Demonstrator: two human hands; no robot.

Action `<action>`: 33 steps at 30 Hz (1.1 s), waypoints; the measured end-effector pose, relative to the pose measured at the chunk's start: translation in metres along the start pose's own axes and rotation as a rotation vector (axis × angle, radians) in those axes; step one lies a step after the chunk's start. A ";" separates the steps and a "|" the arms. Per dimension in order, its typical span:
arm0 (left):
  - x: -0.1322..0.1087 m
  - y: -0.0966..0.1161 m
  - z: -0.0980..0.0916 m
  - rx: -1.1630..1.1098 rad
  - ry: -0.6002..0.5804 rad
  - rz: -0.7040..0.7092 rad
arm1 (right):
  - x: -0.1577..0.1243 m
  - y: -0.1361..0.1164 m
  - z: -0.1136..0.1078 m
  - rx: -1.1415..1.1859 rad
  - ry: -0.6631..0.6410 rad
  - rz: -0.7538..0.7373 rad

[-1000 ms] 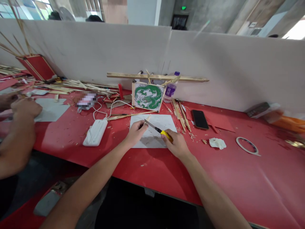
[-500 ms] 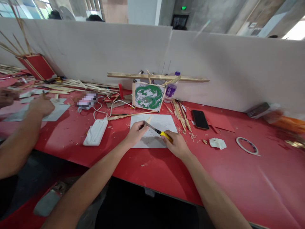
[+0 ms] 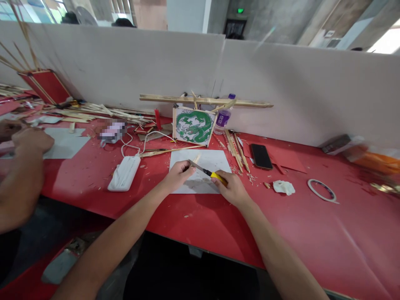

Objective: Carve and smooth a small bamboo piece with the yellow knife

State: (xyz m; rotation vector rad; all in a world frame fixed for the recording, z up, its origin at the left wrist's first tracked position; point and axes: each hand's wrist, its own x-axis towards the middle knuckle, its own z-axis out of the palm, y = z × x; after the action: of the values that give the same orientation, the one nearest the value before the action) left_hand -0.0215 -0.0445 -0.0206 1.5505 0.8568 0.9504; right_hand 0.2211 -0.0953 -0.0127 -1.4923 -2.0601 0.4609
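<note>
My right hand is closed around the yellow handle of a utility knife. Its narrow grey blade slants up and left, reaching the fingertips of my left hand. Those fingers pinch a small pale bamboo strip, which pokes out just beyond the blade; most of it is hidden by the fingers. Both hands are over a white sheet of paper on the red tabletop. Behind the paper stands a bamboo-framed panel with a green dragon picture.
A white power strip lies left. To the right are bamboo sticks, a black phone, crumpled tissue and a tape roll. A purple-labelled bottle stands behind. Another person's hand works at far left.
My hands and the knife stay in nearly the same place, the blade still at the bamboo strip. The other person's hand at far left has moved further left.
</note>
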 end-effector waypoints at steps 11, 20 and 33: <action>0.003 0.004 0.013 0.067 0.067 0.042 | 0.002 0.016 -0.015 -0.083 0.235 0.158; 0.011 -0.001 0.000 0.032 0.172 0.029 | 0.000 -0.003 -0.002 -0.018 0.024 -0.002; 0.010 0.001 -0.001 0.019 0.163 0.022 | 0.000 -0.002 -0.002 0.014 -0.014 -0.009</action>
State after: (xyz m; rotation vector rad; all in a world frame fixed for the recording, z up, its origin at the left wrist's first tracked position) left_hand -0.0183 -0.0348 -0.0183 1.5163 0.9665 1.0987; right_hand 0.2212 -0.0962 -0.0103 -1.4750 -2.0695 0.4819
